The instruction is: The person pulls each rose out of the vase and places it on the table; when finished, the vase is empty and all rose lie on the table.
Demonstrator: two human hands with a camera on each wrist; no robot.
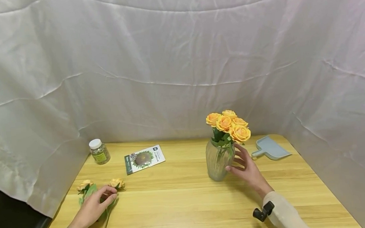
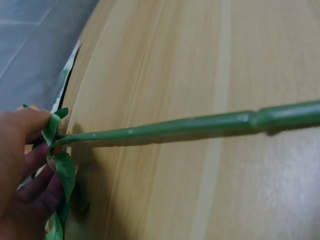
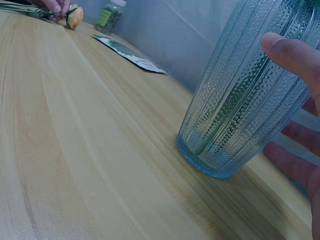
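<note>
At the table's left, my left hand (image 1: 93,207) pinches an orange artificial rose (image 1: 116,183) by its green stem (image 2: 200,126), just among the leaves. The stem stretches back toward the near edge. Another orange rose (image 1: 84,184) lies to the left of this hand, partly covered by it. Right of the middle stands a ribbed glass vase (image 1: 215,163) holding several orange roses (image 1: 224,123). My right hand (image 1: 249,169) grips the vase's right side, thumb on its textured front (image 3: 230,100) and the other fingers curved behind. Stems show dimly through the glass.
A white-lidded jar (image 1: 100,153) with a green label stands at the far left. A seed packet (image 1: 145,159) with a plant picture lies right of it. The blue-grey dustpan (image 1: 272,148) lies behind the right hand. Pale curtains (image 1: 166,65) enclose the table's back and sides.
</note>
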